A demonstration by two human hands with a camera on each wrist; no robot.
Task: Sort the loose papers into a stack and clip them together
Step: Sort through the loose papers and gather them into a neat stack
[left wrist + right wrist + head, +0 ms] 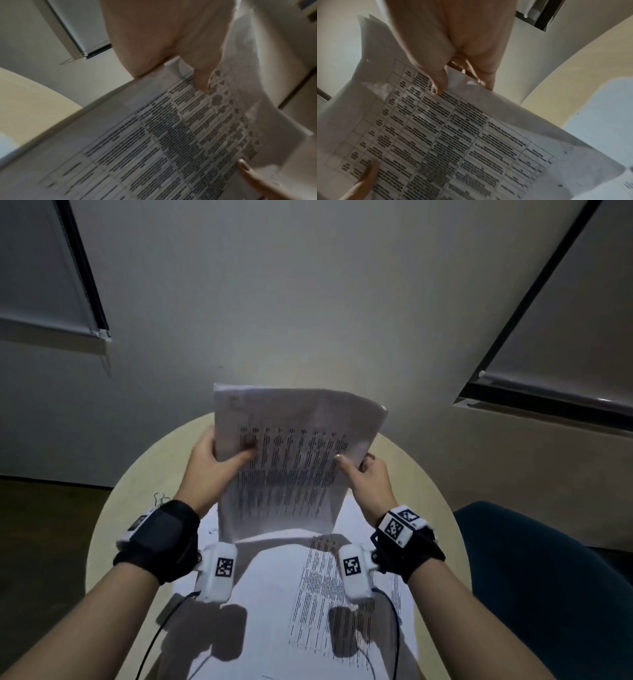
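A sheaf of printed papers (287,460) stands upright above the round table, its lower edge just over the sheets lying flat. My left hand (219,460) grips its left edge, thumb on the printed front. My right hand (363,474) pinches the right edge, thumb on the front. The left wrist view shows the printed table of text on the papers (171,142) with my left thumb (202,78) pressing it. In the right wrist view my right thumb (438,83) presses the papers (445,142). A binder clip (160,498) lies on the table by my left wrist.
More printed sheets (308,594) lie flat on the pale round table (113,525) beneath my wrists. A dark blue chair (548,577) stands at the right. Roller blinds hang at the far left (51,285) and right (565,337).
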